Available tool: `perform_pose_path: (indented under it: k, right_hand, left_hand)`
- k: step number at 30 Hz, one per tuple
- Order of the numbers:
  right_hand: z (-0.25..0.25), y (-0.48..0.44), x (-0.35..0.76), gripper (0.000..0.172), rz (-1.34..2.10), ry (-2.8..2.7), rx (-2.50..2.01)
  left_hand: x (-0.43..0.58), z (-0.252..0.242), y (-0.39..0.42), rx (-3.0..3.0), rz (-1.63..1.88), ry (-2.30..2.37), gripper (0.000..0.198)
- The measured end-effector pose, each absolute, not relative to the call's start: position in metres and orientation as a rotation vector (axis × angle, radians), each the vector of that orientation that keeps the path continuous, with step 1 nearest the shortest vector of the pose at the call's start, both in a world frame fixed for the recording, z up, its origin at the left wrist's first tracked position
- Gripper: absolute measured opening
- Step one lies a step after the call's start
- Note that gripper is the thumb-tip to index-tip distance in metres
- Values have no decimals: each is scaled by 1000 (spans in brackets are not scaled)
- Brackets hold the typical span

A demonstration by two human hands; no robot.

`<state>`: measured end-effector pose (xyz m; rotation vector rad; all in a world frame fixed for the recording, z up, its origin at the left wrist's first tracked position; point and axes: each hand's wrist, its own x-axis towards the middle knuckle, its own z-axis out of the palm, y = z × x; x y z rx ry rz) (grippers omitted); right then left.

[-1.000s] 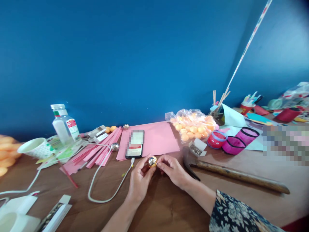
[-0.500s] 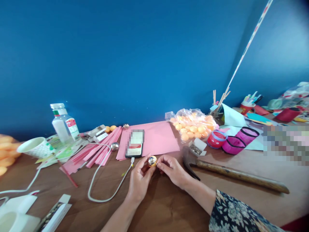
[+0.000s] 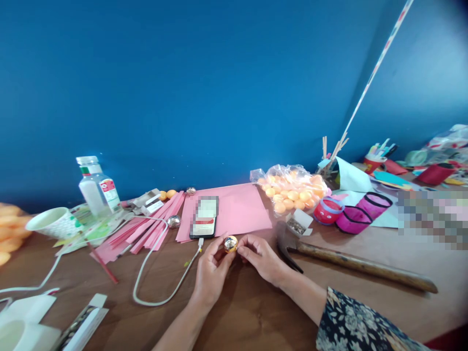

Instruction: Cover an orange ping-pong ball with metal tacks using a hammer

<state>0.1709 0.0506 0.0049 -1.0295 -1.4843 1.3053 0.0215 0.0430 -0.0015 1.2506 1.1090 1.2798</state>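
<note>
In the middle front, my left hand pinches a small shiny ball between thumb and fingers. The ball looks mirror-like silver and gold, with an orange tint at its lower edge. My right hand is closed in a pinch at the ball's right side, its fingertips touching or almost touching it. Something tiny and pale shows at those fingertips, too small to name. Just beyond the left hand lies a phone on pink paper. A claw hammer rests to the right of my right hand.
White cable loops left of my hands. Further left are pink paper strips, another shiny ball, a bottle and a paper cup. Behind the hammer are a small open box and a bag of orange balls.
</note>
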Motion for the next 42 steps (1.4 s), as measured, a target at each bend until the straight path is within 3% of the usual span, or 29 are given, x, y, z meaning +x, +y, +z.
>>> perform_pose_path:
  k: [42]
  right_hand:
    - [9, 49, 171, 22, 1299, -1513, -1027]
  left_hand:
    - [22, 0, 43, 1185, 1270, 1088, 47]
